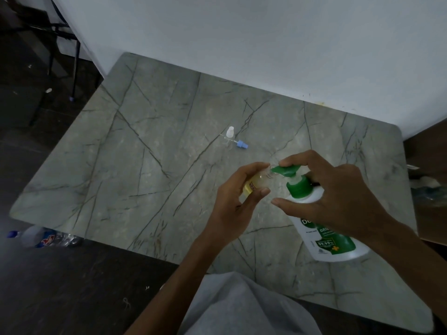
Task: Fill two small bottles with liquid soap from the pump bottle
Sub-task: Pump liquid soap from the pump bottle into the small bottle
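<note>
Roughly halfway at best. Lower right, the pump bottle [333, 240] stands on the surface [145, 165]; label reads "99.99%" plus cut-off "De" and "ORI", rest hidden by the arm. Above it the right hand [338, 197] curls over the green pump head [285, 170], one fingertip on top. Beside it the left hand [232, 204] grips a small bottle [256, 182], neck right at the nozzle; yellowish soap inside, part full, judged mid-fill; its red label is unreadable. Farther up, mid-frame, the second bottle [229, 139], white-capped, looks clear and empty; a blue cap [242, 144] lies just beside it. Left to do: top up this one, fill that one.
</note>
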A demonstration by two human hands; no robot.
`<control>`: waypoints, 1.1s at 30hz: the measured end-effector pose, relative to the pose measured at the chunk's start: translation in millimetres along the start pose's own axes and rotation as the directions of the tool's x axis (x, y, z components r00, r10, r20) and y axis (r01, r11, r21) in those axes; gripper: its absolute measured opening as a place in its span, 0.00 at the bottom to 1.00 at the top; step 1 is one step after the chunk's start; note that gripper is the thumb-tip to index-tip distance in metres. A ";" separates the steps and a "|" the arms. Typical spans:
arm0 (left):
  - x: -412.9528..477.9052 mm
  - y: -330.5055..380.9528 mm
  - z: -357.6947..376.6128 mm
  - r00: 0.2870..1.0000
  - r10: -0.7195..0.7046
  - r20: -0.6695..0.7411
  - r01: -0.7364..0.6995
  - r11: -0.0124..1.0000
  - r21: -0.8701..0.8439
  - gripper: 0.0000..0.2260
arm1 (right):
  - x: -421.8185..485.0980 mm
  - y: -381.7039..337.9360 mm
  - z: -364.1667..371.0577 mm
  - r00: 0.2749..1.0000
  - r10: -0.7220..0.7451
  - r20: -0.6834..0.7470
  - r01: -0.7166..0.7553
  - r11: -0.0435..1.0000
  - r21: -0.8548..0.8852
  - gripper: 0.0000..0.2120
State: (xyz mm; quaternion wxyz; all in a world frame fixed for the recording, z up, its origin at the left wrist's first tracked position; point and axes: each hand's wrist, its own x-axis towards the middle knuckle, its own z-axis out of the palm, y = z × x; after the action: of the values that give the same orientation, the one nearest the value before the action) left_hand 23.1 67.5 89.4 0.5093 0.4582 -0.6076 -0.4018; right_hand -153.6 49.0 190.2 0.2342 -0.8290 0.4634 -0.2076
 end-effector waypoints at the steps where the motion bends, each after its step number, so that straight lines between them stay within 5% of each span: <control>1: -0.3 0.5 0.5 1.000 0.001 0.006 -0.001 1.000 0.006 0.15 | 0.0 0.7 0.2 1.000 -0.007 -0.014 0.006 1.000 -0.014 0.26; 33: -2.8 -0.6 1.3 1.000 0.005 0.009 -0.005 1.000 0.006 0.15 | 3.6 -1.4 -2.7 0.999 0.017 0.028 -0.018 0.999 0.030 0.26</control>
State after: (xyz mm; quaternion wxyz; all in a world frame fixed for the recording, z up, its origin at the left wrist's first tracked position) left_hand 22.1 70.1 87.9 0.5059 0.4565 -0.6125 -0.4007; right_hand -152.4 46.1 193.7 0.2549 -0.8241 0.4641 -0.2012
